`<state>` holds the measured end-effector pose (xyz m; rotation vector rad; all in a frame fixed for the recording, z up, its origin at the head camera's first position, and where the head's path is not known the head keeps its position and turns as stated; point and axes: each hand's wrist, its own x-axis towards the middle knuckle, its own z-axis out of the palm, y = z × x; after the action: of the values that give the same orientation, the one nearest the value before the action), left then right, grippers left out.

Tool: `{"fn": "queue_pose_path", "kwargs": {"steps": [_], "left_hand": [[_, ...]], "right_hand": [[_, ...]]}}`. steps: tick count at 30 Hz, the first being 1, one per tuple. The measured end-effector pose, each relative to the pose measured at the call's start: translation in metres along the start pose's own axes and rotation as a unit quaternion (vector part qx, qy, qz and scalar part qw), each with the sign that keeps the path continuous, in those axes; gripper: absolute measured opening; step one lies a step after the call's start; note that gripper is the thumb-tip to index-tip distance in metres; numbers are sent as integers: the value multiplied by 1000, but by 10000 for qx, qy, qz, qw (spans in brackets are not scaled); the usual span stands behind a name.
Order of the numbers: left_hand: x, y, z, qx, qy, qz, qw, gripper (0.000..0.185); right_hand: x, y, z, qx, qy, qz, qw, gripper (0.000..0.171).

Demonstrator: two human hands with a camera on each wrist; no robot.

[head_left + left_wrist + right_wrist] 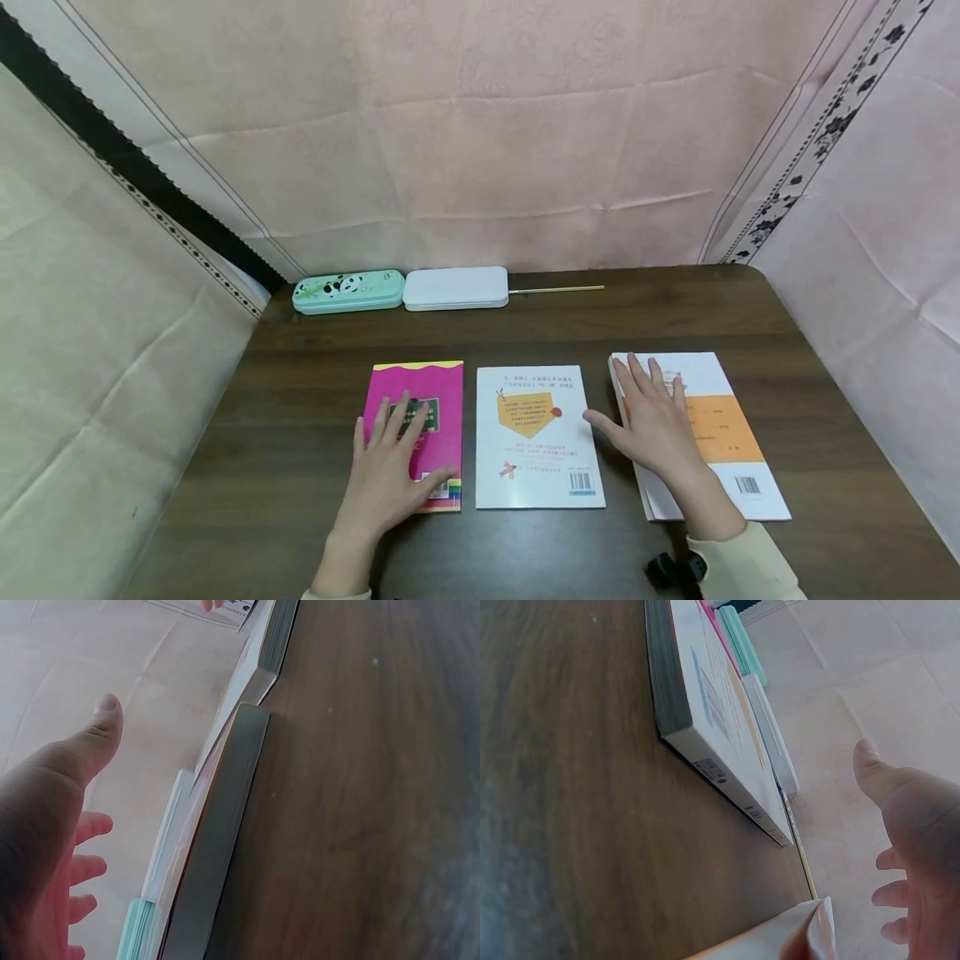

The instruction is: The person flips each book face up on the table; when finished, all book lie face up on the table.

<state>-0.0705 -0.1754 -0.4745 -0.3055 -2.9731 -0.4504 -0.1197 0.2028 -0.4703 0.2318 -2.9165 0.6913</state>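
Three books lie side by side on a dark wooden table [300, 433]. My left hand [397, 450] lies flat with spread fingers on the pink book [435, 392] at the left. My right hand [648, 412] rests flat, fingers straight, on the white and orange book [731, 433] at the right, which tops a small stack. Between them sits a white book [536, 467] with an orange shape and a barcode, untouched. In the left wrist view my open left hand [52, 825] is beside the pink book's edge [217, 855]. The right wrist view shows my open right hand [915, 847] and the white book [712, 712].
At the table's back edge lie a green panda pencil case [348, 292], a white case [456, 288] and a thin stick [558, 289]. Pale pink cloth walls [480, 142] close in the back and both sides. A black strap piece [675, 571] sits by my right sleeve.
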Motion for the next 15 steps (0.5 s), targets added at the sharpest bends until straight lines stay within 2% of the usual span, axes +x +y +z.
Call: {"fn": "queue_pose_path", "kwargs": {"steps": [8, 15], "left_hand": [[0, -3, -4, -6, -277, -169, 9995, 104], [-3, -6, -5, -92, -258, -228, 9994, 104]], "right_hand": [[0, -1, 2, -50, 94, -11, 9999, 99], [3, -2, 3, -78, -81, 50, 9999, 100]]}}
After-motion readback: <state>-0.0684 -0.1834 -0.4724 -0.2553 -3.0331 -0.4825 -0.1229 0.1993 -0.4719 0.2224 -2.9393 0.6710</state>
